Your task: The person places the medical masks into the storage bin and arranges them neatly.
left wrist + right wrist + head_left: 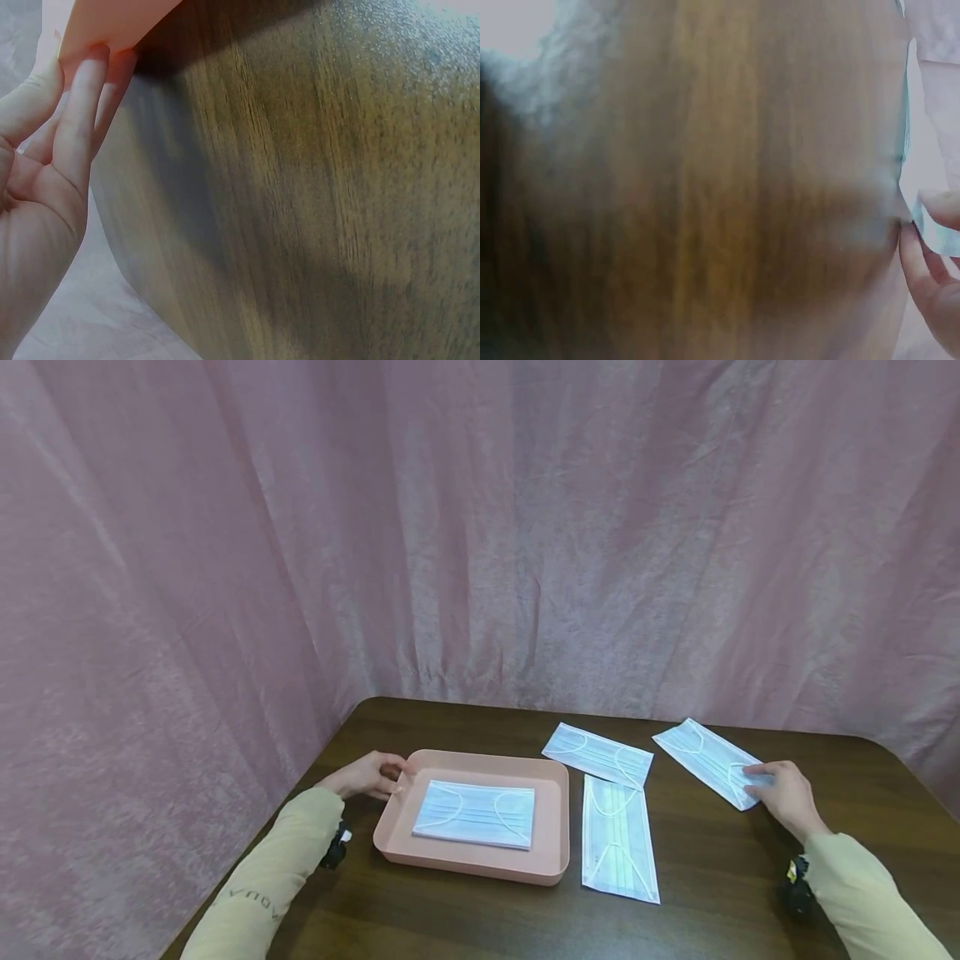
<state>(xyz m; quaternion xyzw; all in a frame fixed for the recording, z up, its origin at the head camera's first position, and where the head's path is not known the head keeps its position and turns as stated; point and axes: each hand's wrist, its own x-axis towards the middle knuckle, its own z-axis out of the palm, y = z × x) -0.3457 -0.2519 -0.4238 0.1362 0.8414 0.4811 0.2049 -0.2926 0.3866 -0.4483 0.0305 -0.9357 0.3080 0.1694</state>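
My left hand [369, 775] pinches the left rim of a pink tray [480, 866], thumb inside and fingers against the outer wall, as the left wrist view also shows. Inside the tray lies a stack of light blue face masks [474, 814] with white ear loops. Over at the right, my right hand [786, 795] pinches the near end of another face mask [705, 760] between thumb and fingers. In the right wrist view that mask [922, 157] shows edge-on at the right border, with fingertips [919, 259] at its lower end.
Between the tray and my right hand lie two more face masks: one crosswise at the back [597, 752], its lower edge over the end of a lengthwise one [621, 852]. Everything stands on a dark wooden table [720, 877]. A pink curtain [480, 543] hangs behind it.
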